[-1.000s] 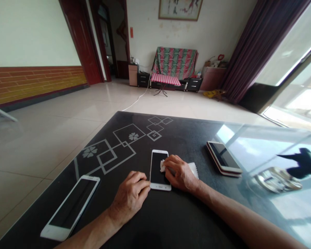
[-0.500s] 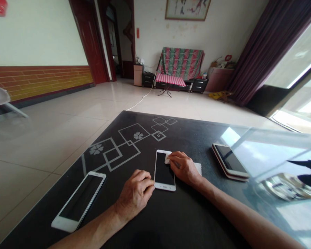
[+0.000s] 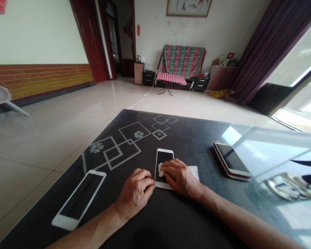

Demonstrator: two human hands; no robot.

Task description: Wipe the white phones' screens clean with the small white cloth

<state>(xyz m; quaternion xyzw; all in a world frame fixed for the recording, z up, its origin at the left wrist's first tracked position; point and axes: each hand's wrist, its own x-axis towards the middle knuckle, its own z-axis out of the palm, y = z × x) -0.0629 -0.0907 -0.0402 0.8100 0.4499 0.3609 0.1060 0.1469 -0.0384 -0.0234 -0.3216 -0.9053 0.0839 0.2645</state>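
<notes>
A white phone [image 3: 163, 158] with a dark screen lies flat in the middle of the black glass table [image 3: 186, 138]. My right hand [image 3: 180, 178] covers its lower half, fingers closed on a small white cloth [image 3: 161, 169] pressed to the screen; the cloth's far corner [image 3: 194, 170] shows behind the hand. My left hand [image 3: 136, 192] rests on the table with curled fingers, its fingertips touching the phone's lower left edge.
A second white phone [image 3: 79, 199] lies near the table's left edge. Two stacked phones [image 3: 232, 160] lie at the right. A glass ashtray [image 3: 291, 186] sits at the far right. Beyond the table are a tiled floor, a covered sofa [image 3: 181, 62] and curtains.
My right hand has slid the cloth from the phone's upper right corner down to the middle and lower part of the screen. The left hand has stayed at the phone's lower left edge.
</notes>
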